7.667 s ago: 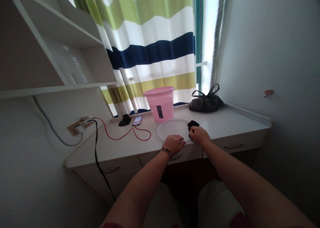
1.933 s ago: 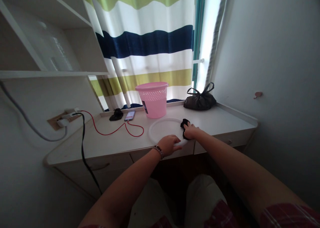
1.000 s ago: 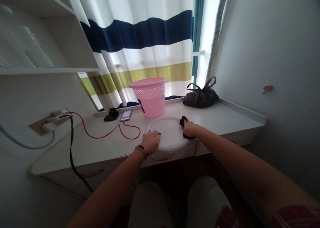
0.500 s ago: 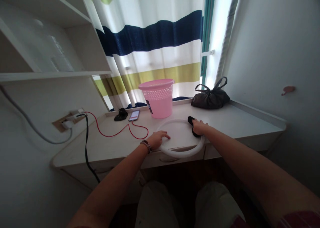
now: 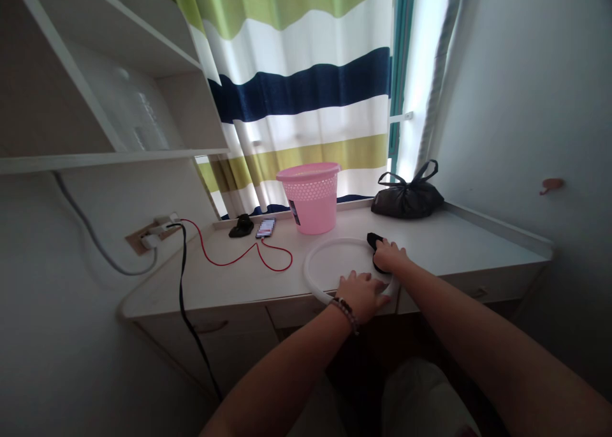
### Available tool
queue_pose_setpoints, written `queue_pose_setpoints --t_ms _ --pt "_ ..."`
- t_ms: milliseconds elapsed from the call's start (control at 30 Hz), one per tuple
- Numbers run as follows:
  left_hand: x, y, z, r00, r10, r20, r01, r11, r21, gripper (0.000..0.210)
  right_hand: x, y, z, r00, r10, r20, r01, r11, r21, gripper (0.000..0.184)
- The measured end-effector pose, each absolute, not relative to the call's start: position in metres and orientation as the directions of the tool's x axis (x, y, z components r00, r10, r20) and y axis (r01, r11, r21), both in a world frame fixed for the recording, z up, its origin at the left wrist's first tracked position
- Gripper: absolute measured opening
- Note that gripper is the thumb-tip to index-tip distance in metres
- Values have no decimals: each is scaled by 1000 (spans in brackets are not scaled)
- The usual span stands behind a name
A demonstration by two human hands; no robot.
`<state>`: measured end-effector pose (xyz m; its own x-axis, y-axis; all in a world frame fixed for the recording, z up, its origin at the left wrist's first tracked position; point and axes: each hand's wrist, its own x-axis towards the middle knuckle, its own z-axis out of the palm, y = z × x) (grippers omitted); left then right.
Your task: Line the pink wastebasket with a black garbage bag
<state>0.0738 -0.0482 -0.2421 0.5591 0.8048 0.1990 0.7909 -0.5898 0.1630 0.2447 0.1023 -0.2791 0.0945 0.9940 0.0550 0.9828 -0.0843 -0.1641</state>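
A white hoop (image 5: 312, 272) lies at the front of the white desk, its near side reaching over the edge. My left hand (image 5: 362, 295) is over the hoop's near right part with fingers apart; whether it touches the hoop is unclear. My right hand (image 5: 389, 257) is closed on a narrow, folded black bundle (image 5: 374, 239) at the hoop's right side. The bundle looks like plastic or cloth, and my fingers cover part of it. Behind the hoop a pink perforated wastebasket (image 5: 313, 201) stands upright.
At the back right sits a tied black plastic bag (image 5: 406, 198). A crumpled black item (image 5: 241, 225) and a phone (image 5: 266, 228) on a red cable (image 5: 229, 263) lie at the back left. A black cord (image 5: 182, 296) hangs from the wall socket (image 5: 148, 236) past the desk edge.
My left hand has moved right, from the hoop's left side to its near right part. My right hand stays on the black bundle. The whole view has shifted slightly.
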Motion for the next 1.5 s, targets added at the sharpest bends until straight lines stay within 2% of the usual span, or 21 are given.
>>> queue_pose_setpoints --t_ms 100,400,567,667,833,1000,1100,1200,1333,1500 --pt "70 -51 -237 690 702 176 687 -712 145 39 244 98 -279 104 993 51 982 -95 -162 52" --pt "15 -52 -224 842 524 125 490 -842 227 33 247 105 -277 121 993 18 976 -115 -183 51" --pt "-33 -46 -211 835 535 128 487 -827 279 29 250 116 -280 129 992 1 973 -127 -194 52" --pt "-48 -39 -214 738 653 168 588 -745 315 21 247 118 -282 154 988 11 968 -148 -202 52" --pt "-33 -25 -239 403 887 223 829 -458 321 44 241 110 -278 171 984 48 962 -156 -225 51" --pt "-27 1 -253 104 976 189 922 -166 350 77 240 98 -273 175 982 74 959 -153 -238 47" --pt "-44 23 -253 26 987 157 926 -83 369 76 241 99 -271 171 984 56 963 -155 -219 47" --pt "-61 44 -248 120 986 111 930 -151 335 67 243 108 -269 145 989 12 971 -140 -194 49" --pt "-70 71 -241 271 961 49 927 -275 257 67 245 130 -268 53 999 -8 982 -54 -180 53" --pt "-74 110 -240 405 913 42 873 -401 277 69 245 163 -269 -113 994 -12 977 109 -184 55"
